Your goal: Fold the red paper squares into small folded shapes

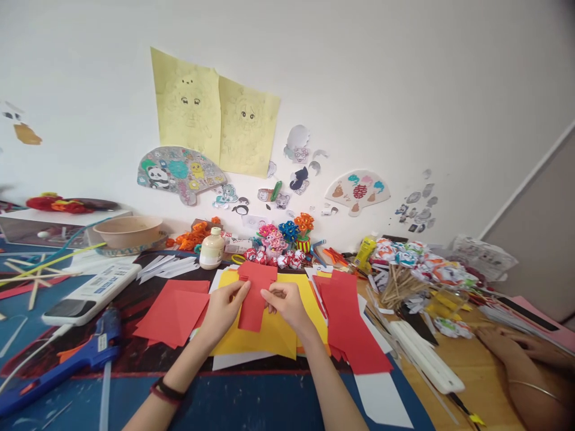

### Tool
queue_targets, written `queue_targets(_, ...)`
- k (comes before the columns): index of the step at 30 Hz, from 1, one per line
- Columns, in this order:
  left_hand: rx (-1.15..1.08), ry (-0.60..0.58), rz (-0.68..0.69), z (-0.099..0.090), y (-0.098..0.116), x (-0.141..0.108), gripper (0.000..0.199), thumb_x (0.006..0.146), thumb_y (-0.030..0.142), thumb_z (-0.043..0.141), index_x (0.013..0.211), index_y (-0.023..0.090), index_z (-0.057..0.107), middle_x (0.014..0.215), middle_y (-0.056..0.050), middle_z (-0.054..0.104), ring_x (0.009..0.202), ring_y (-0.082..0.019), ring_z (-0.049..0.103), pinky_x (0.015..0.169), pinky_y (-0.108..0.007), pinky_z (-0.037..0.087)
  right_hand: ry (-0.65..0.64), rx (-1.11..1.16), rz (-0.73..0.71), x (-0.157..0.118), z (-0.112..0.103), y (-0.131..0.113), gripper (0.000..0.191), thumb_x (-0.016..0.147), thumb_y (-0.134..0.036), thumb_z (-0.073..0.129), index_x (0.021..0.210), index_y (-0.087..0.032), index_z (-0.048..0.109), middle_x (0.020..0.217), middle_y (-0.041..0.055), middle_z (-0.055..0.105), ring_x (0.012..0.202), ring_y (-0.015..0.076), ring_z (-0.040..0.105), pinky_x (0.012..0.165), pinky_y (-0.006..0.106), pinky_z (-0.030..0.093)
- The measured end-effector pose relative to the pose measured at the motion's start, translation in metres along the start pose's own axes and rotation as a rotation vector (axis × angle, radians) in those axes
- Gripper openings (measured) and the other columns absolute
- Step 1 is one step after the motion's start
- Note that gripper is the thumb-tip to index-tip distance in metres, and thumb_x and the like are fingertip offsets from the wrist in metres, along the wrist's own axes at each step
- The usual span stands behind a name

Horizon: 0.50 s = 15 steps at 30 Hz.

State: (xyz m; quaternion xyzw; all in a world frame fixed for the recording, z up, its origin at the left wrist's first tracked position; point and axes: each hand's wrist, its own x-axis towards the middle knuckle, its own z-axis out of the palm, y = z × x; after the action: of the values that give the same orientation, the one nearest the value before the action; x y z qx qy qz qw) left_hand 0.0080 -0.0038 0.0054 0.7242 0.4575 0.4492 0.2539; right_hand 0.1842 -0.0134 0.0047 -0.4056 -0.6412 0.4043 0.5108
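Note:
A red paper piece (252,305), wider at its top than below, is held up between my two hands. My left hand (227,306) pinches its left edge with thumb and finger. On the right edge, my right hand (284,304) grips it with the thumb in front and fingers curled. Beneath it lie yellow sheets (274,341) over white paper. Red squares (173,311) are stacked to the left, and longer red sheets (357,326) lie to the right.
A blue glue gun (85,356) and a white power strip (92,293) lie at left. A glue bottle (212,248) and paper flowers (290,233) stand behind. At right are a white strip (426,356), wooden sticks (398,287) and another person's hands (507,344).

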Motion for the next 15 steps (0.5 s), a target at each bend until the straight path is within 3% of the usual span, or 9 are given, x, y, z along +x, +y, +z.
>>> queue_targets(4, 0.062, -0.006, 0.036, -0.0014, -0.0035, -0.0023, 0.046, 0.088, 0.047, 0.039, 0.057, 0.016, 0.05, 0.052, 0.004, 0.045, 0.055, -0.01, 0.039, 0.053, -0.021, 0.028, 0.003, -0.005, -0.011, -0.0018, -0.0003, 0.0003, 0.035, 0.079, -0.041, 0.064, 0.057, -0.015, 0.06, 0.049, 0.0007, 0.058, 0.042, 0.0108, 0.052, 0.043, 0.02, 0.041)
queue_targets(10, 0.098, 0.046, 0.066, -0.0017, 0.0018, -0.0032, 0.043, 0.088, 0.047, 0.041, 0.056, 0.017, 0.045, 0.053, 0.004, 0.042, 0.054, -0.01, 0.038, 0.054, -0.021, 0.029, 0.011, -0.019, -0.021, -0.0038, 0.0015, -0.004, 0.034, 0.08, -0.041, 0.063, 0.058, -0.014, 0.059, 0.053, 0.0017, 0.06, 0.043, 0.0103, 0.052, 0.043, 0.02, 0.039)
queue_targets(15, 0.06, -0.052, 0.06, -0.0045, 0.0043, -0.0022, 0.043, 0.087, 0.05, 0.039, 0.061, 0.018, 0.05, 0.057, 0.004, 0.046, 0.057, -0.011, 0.041, 0.055, -0.021, 0.031, 0.055, -0.026, -0.018, -0.003, 0.0008, -0.0058, 0.035, 0.078, -0.041, 0.064, 0.056, -0.015, 0.056, 0.051, 0.0004, 0.058, 0.043, 0.0102, 0.052, 0.044, 0.02, 0.04)
